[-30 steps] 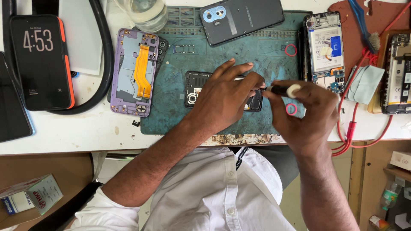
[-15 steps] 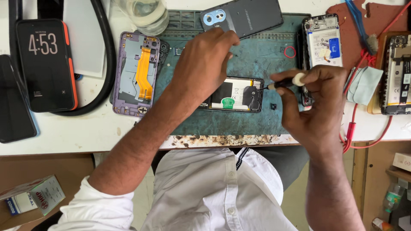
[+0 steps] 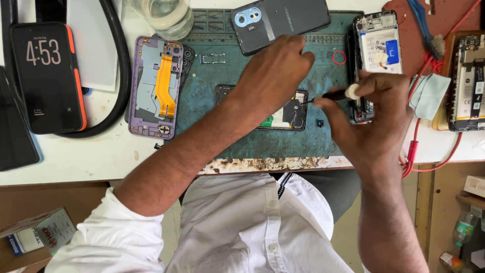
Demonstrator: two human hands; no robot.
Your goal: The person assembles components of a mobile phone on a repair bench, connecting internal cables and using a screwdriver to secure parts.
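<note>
Teal repair mat (image 3: 262, 141) on our counter (image 3: 76, 156) carries the opened phone (image 3: 283, 114), which our left hand (image 3: 275, 71) presses flat, fingers spread, while our right hand (image 3: 369, 119) pinches a small screwdriver (image 3: 331, 94), tip at the phone's corner, so steady downward pressure seems needed.

A: Where is the camera mounted?

B: On the person's head. It looks almost straight down over the white shirt (image 3: 252, 227) onto the table (image 3: 76, 156).

A: How near is it?

B: Close. The green work mat (image 3: 262, 141) fills the upper middle; the left hand (image 3: 273, 71) and right hand (image 3: 369, 121) sit near the centre, both forearms reaching up from the bottom edge.

A: Is a second view available?

B: No. One view only, so there is no shared area.
</note>
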